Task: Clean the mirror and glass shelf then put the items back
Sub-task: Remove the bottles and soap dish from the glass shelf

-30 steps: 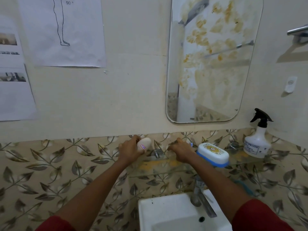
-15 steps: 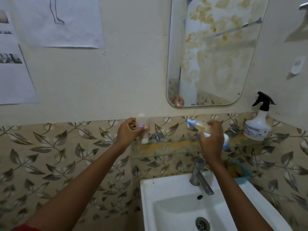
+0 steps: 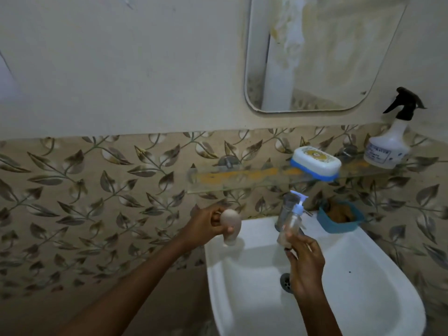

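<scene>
Stained with yellow-brown streaks and smears: mirror (image 3: pixel 315 52) at upper right of the frame, rounded corners, hung on the pale wall. Just below it, glass shelf (image 3: pixel 242 177) with orange-yellow smudges along its length, fixed against the leaf-patterned tiles. Resting on the shelf's right half: white soap box (image 3: pixel 316 161) with blue base and a gold emblem on the lid, then a white spray bottle (image 3: pixel 389 144) with black trigger at far right; label on it printed but too blurred to read. Lower centre, held over the white sink (image 3: pixel 339 275): left hand (image 3: pixel 206 226), grip wrapped around a beige roll-on bottle (image 3: pixel 61 226) tilted cap-down; right hand (image 3: pixel 304 258), grip pinching the base of a small clear pump bottle (image 3: pixel 292 223) with pale blue nozzle, upright. Behind that bottle, chrome tap (image 3: pixel 286 207). Blue dish (image 3: pixel 340 219) with something brown sitting on the sink's back rim.
</scene>
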`<state>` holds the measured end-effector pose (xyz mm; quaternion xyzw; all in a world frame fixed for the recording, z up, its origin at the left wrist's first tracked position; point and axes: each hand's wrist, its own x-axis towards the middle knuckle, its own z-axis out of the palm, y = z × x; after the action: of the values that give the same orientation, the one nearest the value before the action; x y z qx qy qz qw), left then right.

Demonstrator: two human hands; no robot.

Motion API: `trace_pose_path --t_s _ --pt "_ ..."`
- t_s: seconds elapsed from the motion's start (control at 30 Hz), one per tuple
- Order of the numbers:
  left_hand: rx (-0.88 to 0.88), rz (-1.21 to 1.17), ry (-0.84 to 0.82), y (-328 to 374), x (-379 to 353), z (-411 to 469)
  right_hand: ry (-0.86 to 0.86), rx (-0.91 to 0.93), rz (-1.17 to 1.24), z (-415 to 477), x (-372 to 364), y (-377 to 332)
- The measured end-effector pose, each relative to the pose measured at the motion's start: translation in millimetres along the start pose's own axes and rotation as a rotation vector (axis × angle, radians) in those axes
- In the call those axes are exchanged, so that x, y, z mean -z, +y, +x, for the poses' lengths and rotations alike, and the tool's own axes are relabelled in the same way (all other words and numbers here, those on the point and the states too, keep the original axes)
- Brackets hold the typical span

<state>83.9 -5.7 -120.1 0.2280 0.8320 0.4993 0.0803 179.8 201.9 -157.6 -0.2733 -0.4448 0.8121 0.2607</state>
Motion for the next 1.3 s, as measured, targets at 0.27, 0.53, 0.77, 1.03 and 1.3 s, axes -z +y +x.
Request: trace_pose_path --t_s 0.27,0.53,0.77,1.03,1.3 --pt "0.189 0.062 0.362 -91.7 -42.8 33.6 -0.016 -0.095 -0.126 29.5 -5.3 56.1" --pt "0.221 0.138 0.386 -117.1 -68.8 54.0 -0.093 0.097 -0.585 72.5 -26.0 95.4" --pt "0.261 0.095 0.382 -120.6 -66.1 58.2 -0.191 0.203 -0.864 93.8 -53.2 113.3" --pt "0.214 0.103 0.333 -126.0 -63.4 59.0 -0.177 0.265 -0.993 104.9 -60.6 130.2" --pt "0.142 0.101 0.352 -124.2 -61.8 62.2 -0.186 0.273 -1.032 109.7 -61.8 137.6"
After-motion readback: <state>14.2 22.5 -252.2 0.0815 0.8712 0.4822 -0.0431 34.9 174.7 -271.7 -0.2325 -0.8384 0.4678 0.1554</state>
